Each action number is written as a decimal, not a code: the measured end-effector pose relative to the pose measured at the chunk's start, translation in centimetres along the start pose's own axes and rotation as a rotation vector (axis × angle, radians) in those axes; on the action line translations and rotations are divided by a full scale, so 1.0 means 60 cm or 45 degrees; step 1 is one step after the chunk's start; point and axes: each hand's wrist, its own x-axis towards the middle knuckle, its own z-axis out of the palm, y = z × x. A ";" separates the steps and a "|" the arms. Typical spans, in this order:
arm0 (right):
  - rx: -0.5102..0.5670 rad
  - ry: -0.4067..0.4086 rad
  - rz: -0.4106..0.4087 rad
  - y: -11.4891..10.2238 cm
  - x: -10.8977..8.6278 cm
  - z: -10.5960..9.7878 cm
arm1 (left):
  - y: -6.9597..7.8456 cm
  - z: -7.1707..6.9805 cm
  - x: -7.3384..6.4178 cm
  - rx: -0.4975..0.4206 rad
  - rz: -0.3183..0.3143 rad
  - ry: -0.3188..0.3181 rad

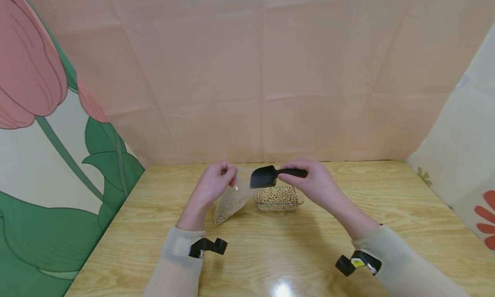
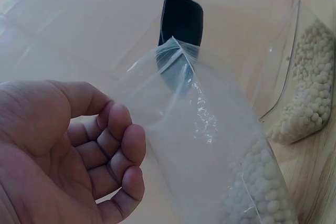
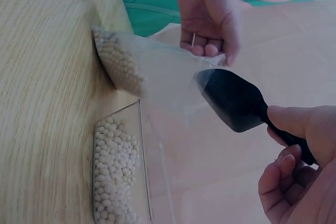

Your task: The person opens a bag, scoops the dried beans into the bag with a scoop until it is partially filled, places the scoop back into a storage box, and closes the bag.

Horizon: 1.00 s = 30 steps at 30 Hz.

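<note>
My left hand (image 1: 213,183) pinches the top edge of a clear plastic bag (image 2: 199,166), holding its mouth up. Round pale beans (image 3: 118,66), like soybeans, fill the bag's lower part, which rests on the table. By its handle, my right hand (image 1: 312,180) grips a black scoop (image 3: 231,98) between thumb and fingers. In the left wrist view the tip of the scoop's blade is inside the bag's mouth, seen through the plastic. Whether beans lie in the scoop cannot be told.
Just right of the bag stands a clear rectangular container (image 1: 279,208) holding more of the same beans, below the scoop. Light wood table (image 1: 247,254) spreads around them. A pink sheet (image 1: 263,73) hangs behind, and flower-patterned sheets stand at both sides.
</note>
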 end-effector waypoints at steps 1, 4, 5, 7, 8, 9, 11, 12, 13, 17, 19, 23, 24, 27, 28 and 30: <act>0.013 -0.002 0.020 0.003 -0.003 -0.004 | 0.000 0.001 0.001 0.002 0.005 0.000; 0.043 0.000 0.075 0.014 -0.011 -0.018 | 0.000 0.001 0.000 0.002 0.012 -0.002; 0.053 0.004 0.092 0.018 -0.014 -0.022 | 0.000 0.002 0.001 0.001 0.013 -0.004; 0.069 0.018 0.122 0.025 -0.018 -0.031 | -0.001 0.002 0.001 -0.004 0.013 -0.009; 0.079 0.024 0.133 0.029 -0.019 -0.035 | -0.001 0.002 0.001 -0.008 0.010 -0.012; 0.086 0.032 0.142 0.032 -0.021 -0.038 | -0.002 0.002 0.002 -0.010 0.008 -0.014; 0.098 0.041 0.161 0.041 -0.023 -0.045 | -0.003 0.002 0.002 -0.017 0.005 -0.016; 0.098 0.045 0.166 0.044 -0.024 -0.047 | -0.003 0.002 0.002 -0.020 0.003 -0.017; 0.099 0.048 0.169 0.048 -0.024 -0.050 | -0.003 0.001 0.002 -0.023 0.000 -0.018; 0.059 0.053 0.169 0.067 -0.026 -0.055 | -0.004 0.000 0.001 -0.028 -0.003 -0.016; 0.029 0.058 0.159 0.076 -0.024 -0.057 | -0.004 0.000 0.001 -0.027 -0.004 -0.015; -0.043 0.048 0.141 0.092 -0.020 -0.055 | -0.005 0.000 0.002 -0.018 -0.004 -0.013; -0.061 0.041 0.136 0.096 -0.019 -0.053 | -0.005 0.000 0.002 -0.016 -0.002 -0.013; -0.110 0.012 0.120 0.106 -0.016 -0.050 | -0.006 0.000 0.002 -0.011 0.004 -0.014; -0.125 0.006 0.113 0.110 -0.015 -0.049 | -0.006 0.000 0.002 -0.010 0.006 -0.015; -0.162 -0.004 0.096 0.114 -0.012 -0.048 | -0.005 0.000 0.002 -0.010 0.009 -0.014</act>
